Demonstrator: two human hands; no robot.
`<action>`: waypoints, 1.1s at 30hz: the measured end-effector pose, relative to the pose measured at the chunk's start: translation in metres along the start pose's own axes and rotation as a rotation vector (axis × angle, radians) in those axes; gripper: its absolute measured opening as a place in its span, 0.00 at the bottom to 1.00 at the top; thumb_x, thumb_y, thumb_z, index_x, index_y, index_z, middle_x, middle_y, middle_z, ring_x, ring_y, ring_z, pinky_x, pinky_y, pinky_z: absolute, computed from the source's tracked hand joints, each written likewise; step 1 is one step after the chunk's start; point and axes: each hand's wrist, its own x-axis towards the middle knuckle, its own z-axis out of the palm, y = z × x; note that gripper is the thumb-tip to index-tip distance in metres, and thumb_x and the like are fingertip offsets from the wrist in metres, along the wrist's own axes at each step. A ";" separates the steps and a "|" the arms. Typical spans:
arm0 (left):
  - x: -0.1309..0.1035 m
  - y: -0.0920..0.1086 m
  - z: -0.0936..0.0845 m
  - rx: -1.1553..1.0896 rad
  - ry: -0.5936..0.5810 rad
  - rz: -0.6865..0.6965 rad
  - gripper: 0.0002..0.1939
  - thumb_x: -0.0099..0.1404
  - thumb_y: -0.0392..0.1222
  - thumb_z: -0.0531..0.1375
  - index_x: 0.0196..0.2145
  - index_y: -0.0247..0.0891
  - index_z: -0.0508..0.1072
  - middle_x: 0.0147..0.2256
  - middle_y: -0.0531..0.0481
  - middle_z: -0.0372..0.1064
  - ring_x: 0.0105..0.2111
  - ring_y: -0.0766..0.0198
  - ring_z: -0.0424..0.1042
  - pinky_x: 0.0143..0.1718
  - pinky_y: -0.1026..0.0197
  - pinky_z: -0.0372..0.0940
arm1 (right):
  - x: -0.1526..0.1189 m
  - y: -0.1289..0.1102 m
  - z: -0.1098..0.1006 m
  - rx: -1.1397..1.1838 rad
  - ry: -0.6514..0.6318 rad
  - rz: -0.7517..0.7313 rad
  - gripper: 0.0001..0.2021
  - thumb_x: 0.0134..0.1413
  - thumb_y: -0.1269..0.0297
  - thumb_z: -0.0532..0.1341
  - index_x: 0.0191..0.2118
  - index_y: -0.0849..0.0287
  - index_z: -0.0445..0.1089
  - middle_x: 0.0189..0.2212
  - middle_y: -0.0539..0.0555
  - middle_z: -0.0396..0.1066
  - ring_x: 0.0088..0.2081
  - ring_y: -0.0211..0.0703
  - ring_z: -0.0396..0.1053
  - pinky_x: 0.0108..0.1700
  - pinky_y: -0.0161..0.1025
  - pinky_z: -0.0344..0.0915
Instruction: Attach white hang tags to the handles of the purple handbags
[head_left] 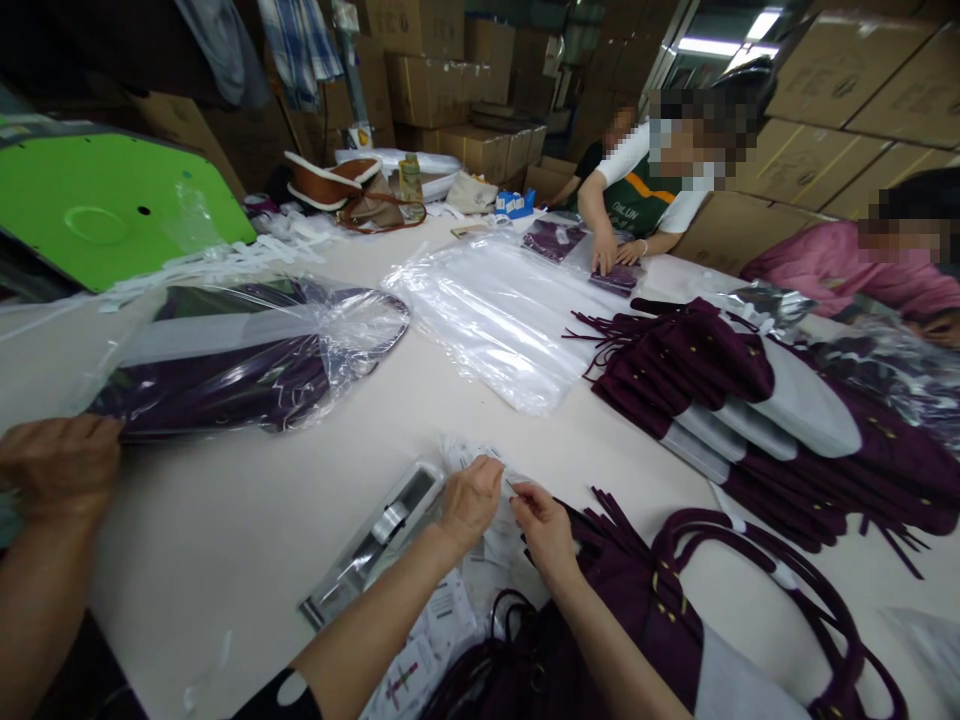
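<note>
My left hand (pixel 471 500) and right hand (pixel 541 528) pinched a small white paper tag (pixel 504 478) between closed fingertips, above the white bench (pixel 247 520). I judged I was tagging the dark purple fabric bag (pixel 637 610) just beside them; fastening needs a careful, steady grip.

Left hand (pixel 471 497), right hand (pixel 544 520) seemingly pinching together
</note>
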 end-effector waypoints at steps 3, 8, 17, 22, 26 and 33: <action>-0.007 0.000 -0.001 -0.300 0.174 0.000 0.10 0.60 0.31 0.49 0.29 0.37 0.69 0.29 0.51 0.68 0.31 0.68 0.68 0.33 0.66 0.62 | -0.003 -0.009 0.016 0.156 -0.047 0.084 0.13 0.33 0.61 0.60 0.31 0.60 0.68 0.18 0.45 0.62 0.15 0.30 0.52 0.17 0.32 0.51; -0.031 -0.004 -0.008 -0.498 0.337 0.226 0.10 0.59 0.30 0.50 0.27 0.37 0.69 0.27 0.51 0.67 0.29 0.68 0.67 0.32 0.67 0.63 | -0.015 -0.019 0.039 0.376 -0.080 0.179 0.13 0.33 0.58 0.61 0.13 0.59 0.59 0.08 0.42 0.50 0.13 0.29 0.46 0.16 0.31 0.45; -0.071 -0.014 -0.006 0.197 0.060 -0.186 0.09 0.64 0.38 0.48 0.36 0.34 0.66 0.33 0.44 0.68 0.28 0.61 0.71 0.26 0.63 0.64 | -0.009 -0.028 0.030 0.782 -0.120 0.417 0.22 0.27 0.52 0.69 0.30 0.62 0.70 0.24 0.51 0.71 0.19 0.29 0.61 0.19 0.27 0.55; -0.073 -0.015 0.000 0.271 -0.167 -0.253 0.16 0.66 0.33 0.41 0.37 0.32 0.68 0.34 0.41 0.69 0.30 0.58 0.73 0.28 0.61 0.66 | -0.001 -0.031 0.031 0.751 -0.092 0.389 0.23 0.25 0.53 0.70 0.28 0.65 0.70 0.14 0.45 0.64 0.14 0.27 0.56 0.16 0.26 0.50; -0.074 -0.020 0.002 0.245 -0.264 -0.226 0.18 0.65 0.31 0.41 0.37 0.31 0.69 0.35 0.39 0.70 0.33 0.56 0.73 0.32 0.59 0.66 | 0.011 -0.031 0.032 0.741 -0.001 0.394 0.18 0.29 0.56 0.69 0.25 0.65 0.68 0.11 0.43 0.59 0.12 0.26 0.53 0.15 0.26 0.46; -0.075 -0.026 0.009 0.235 -0.339 -0.223 0.18 0.60 0.25 0.44 0.38 0.32 0.70 0.36 0.41 0.71 0.35 0.57 0.73 0.34 0.60 0.66 | 0.050 -0.043 0.000 0.764 0.219 0.321 0.10 0.42 0.63 0.63 0.21 0.63 0.63 0.08 0.38 0.48 0.11 0.23 0.44 0.13 0.25 0.39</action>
